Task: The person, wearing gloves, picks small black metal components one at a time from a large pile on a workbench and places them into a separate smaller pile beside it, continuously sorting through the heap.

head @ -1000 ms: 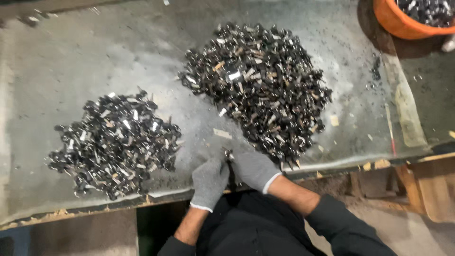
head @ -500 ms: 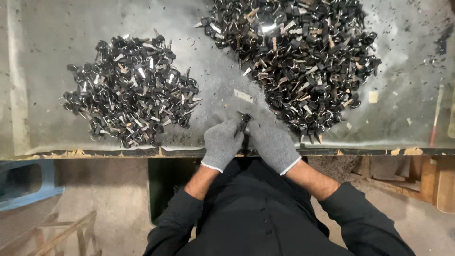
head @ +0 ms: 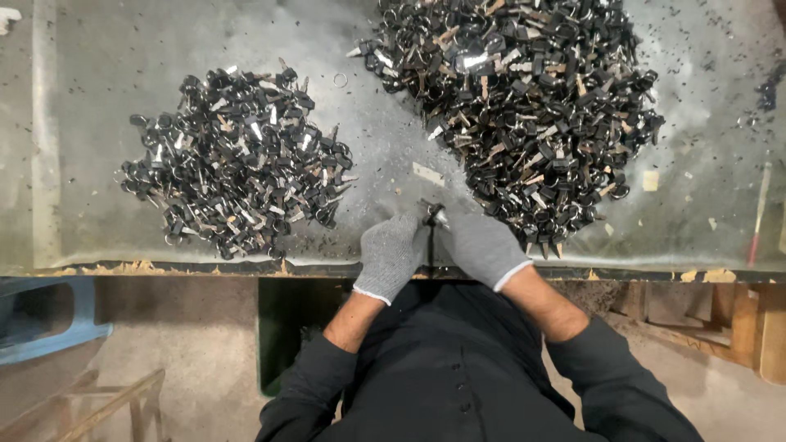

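Both gloved hands meet at the near edge of the tabletop point(head: 74, 205), fingertips pressed together on a small dark key point(head: 432, 214) held between them. The left hand point(head: 393, 252) closes on the key from its own side and the right hand point(head: 485, 245) clamps it from the other, so the key sits just ahead of the knuckles, right where the two hands touch. It is too small and too covered to tell which way its blade points or how its long axis runs. Both wrists are bent slightly inward, forearms coming up from the dark sleeves and converging in a V. Just beyond the right hand lies the larger heap of keys point(head: 524, 106); well off past the left hand lies the smaller heap of keys point(head: 233, 168).
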Tool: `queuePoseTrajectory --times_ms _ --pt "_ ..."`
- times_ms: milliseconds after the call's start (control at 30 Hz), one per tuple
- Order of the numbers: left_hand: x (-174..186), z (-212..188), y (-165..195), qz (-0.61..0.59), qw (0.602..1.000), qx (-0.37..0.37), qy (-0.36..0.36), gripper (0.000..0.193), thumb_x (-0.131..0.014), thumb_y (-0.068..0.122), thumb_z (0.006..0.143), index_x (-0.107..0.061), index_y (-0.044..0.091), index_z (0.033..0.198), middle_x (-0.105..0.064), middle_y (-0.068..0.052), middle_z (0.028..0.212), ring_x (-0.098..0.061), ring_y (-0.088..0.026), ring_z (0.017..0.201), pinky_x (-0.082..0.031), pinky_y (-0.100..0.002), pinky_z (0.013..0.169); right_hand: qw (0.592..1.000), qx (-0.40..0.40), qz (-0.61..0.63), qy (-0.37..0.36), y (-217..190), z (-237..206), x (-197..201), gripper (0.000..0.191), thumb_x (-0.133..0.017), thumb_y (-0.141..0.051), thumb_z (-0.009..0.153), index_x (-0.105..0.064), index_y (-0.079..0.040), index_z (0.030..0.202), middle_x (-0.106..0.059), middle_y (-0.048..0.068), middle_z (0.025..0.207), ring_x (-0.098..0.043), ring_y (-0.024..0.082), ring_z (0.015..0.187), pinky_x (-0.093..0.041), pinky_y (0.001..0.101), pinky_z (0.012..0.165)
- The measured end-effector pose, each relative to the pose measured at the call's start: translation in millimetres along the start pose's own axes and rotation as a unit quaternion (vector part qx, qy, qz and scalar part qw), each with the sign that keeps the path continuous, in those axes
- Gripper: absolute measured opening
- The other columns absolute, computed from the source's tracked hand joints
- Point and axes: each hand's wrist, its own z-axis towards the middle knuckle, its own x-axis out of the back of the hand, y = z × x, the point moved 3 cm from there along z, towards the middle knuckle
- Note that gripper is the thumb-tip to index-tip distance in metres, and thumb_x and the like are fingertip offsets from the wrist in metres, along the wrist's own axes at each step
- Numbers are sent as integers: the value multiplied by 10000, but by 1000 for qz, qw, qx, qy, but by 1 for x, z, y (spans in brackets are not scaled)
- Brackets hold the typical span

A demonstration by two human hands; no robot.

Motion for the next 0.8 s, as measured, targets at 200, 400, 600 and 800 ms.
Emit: queuePoseTrajectory --times_ms 200,400,600,800 --pt "22 19 -23 -11 980 32 -196 187 -599 266 1037 -755 164 1044 -716 -154 845 -716 -324 731 -545 -465 657 998 18 55 19 9 -9 3 531 -554 -253 955 -453 -46 1434 -723 215 848 -731 388 696 -599 501 604" --pt "19 48 -7 -192 979 -16 -61 230 -731 201 829 -756 94 1032 -753 -123 934 -731 -269 818 -569 -385 754 991 30 15 -130 -7 -15 -35 301 -573 -280 1007 -593 -32 1176 -734 186 936 -756 343 793 -609 472 690" --pt "6 27 -2 -155 987 -24 -24 170 -760 174 819 -774 121 980 -761 -88 920 -729 -285 854 -541 -422 794 991 -100 71 61 28 -12 -27 483 -558 -267 1018 -485 -17 1425 -724 261 1023 -718 428 898 -581 520 773" --pt "-11 10 -9 -75 996 -36 40 202 -765 173 789 -740 113 980 -730 -83 867 -694 -307 827 -485 -473 763 971 125 40 202 18 -10 -12 637 -622 -265 914 -434 -21 1471 -656 305 1267 -697 461 1030 -574 529 819"
